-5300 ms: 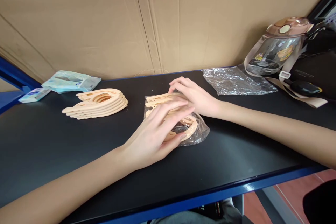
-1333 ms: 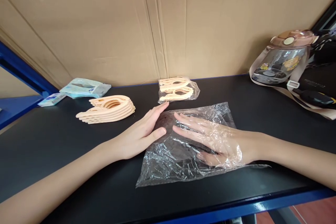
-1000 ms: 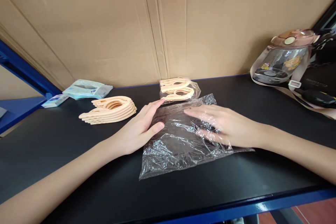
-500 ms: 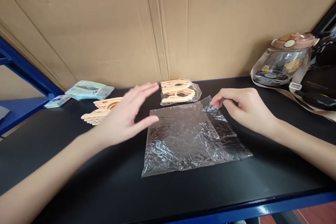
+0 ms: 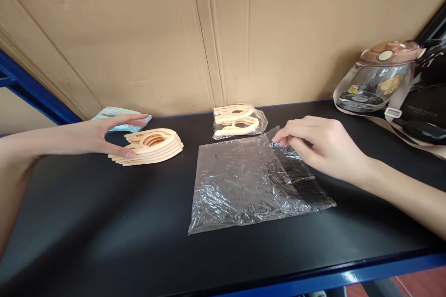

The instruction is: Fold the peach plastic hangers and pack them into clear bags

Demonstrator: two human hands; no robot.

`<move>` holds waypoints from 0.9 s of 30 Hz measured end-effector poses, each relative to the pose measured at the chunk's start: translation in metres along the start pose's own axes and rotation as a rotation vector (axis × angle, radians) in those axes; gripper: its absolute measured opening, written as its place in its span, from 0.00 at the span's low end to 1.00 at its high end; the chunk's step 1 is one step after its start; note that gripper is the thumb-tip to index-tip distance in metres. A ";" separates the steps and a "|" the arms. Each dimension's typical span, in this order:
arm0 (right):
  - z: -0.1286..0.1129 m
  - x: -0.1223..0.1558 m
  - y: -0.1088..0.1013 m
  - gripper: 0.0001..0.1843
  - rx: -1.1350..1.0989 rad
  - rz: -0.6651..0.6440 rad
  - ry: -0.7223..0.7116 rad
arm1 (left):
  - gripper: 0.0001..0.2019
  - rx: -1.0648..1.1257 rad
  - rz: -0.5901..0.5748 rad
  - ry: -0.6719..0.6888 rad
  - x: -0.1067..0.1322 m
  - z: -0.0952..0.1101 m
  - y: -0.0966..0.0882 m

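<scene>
A clear plastic bag [image 5: 244, 181] lies flat on the black table [image 5: 104, 222]. My right hand [image 5: 320, 146] pinches the bag's far right corner between thumb and fingers. My left hand [image 5: 104, 137] reaches to the left, fingers spread around the near end of a stack of peach plastic hangers [image 5: 153, 146], thumb touching its lower edge. A filled bag of the same peach hangers [image 5: 239, 121] lies behind the empty bag, near the cardboard wall.
A light blue packet [image 5: 114, 113] lies behind my left hand. A clear water bottle with a pink lid and strap [image 5: 376, 79] and black items [image 5: 423, 111] sit at the far right. Cardboard [image 5: 223, 32] backs the table; its blue front edge [image 5: 313, 278] runs below.
The filled bag was set at the back and an empty bag smoothed flat. My left hand has swung left to the hanger stack. My right hand stays pinched on the bag's corner.
</scene>
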State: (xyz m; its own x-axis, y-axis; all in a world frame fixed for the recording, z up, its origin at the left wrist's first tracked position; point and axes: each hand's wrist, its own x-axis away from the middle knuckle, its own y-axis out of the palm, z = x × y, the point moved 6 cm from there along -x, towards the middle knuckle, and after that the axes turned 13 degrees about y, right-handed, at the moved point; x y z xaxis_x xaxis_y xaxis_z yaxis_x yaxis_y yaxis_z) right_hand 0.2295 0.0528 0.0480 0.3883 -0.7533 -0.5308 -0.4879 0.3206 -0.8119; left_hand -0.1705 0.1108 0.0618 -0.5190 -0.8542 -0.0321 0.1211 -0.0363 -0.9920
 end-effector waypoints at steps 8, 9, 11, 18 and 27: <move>0.002 0.001 0.000 0.18 0.008 -0.012 -0.002 | 0.36 0.034 -0.028 -0.067 -0.001 0.006 0.004; 0.002 0.001 0.000 0.18 0.010 -0.012 -0.007 | 0.35 0.033 -0.025 -0.065 -0.001 0.009 0.003; 0.002 0.001 0.000 0.18 0.014 -0.011 -0.017 | 0.37 0.022 -0.011 -0.070 -0.002 0.015 0.002; 0.001 0.002 -0.002 0.17 0.016 -0.003 -0.020 | 0.42 0.013 0.085 -0.098 -0.008 0.028 -0.013; -0.021 0.009 -0.001 0.14 -0.072 0.068 -0.078 | 0.43 0.181 0.351 0.107 -0.029 0.118 0.002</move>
State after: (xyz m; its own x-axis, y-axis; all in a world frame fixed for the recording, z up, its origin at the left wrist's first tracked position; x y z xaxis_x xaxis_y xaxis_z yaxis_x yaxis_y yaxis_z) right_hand 0.2169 0.0339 0.0492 0.4106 -0.6834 -0.6036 -0.5690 0.3252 -0.7553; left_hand -0.0557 0.0740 0.0749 -0.5034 -0.7725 -0.3871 0.4483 0.1495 -0.8813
